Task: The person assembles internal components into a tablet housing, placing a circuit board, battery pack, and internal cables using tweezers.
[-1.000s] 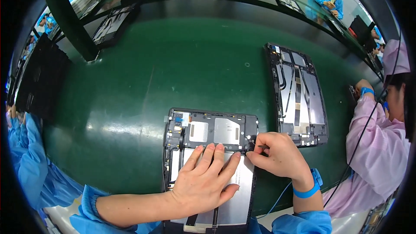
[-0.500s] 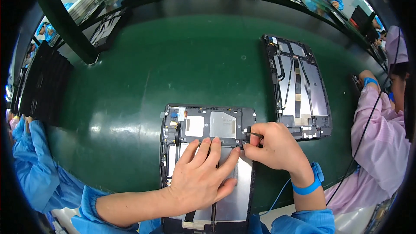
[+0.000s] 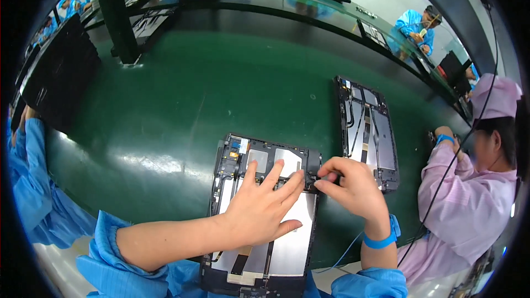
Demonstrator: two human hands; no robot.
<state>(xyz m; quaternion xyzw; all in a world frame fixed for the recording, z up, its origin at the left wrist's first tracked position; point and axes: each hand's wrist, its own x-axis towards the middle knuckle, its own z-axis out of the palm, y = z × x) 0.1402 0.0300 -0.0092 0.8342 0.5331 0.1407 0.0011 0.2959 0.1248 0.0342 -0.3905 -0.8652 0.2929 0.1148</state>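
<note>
An opened tablet (image 3: 301, 207), its silver panels, black frame and ribbon cables exposed, lies in front of me with its near end by my body. My left hand (image 3: 256, 209) rests palm down across it, fingers spread, the tips on the upper plates. At the tablet's upper right edge, my right hand (image 3: 356, 185) has thumb and index finger pinched around something small and dark. Its kind cannot be made out. A blue wrist strap (image 3: 381, 240) with a thin cord circles my right wrist.
A second opened tablet (image 3: 381, 132) lies on the green table (image 3: 182, 94) to the right. A stack of black panels (image 3: 61, 72) stands at the left, near a dark post (image 3: 116, 16). A co-worker in pink (image 3: 464, 187) sits at the right; another person's blue sleeve (image 3: 44, 187) shows at the left.
My left hand's fingers are spread wider and sit farther up on the plates. My right hand stays at the tablet's right edge, its pinch slightly shifted. The whole view has tilted.
</note>
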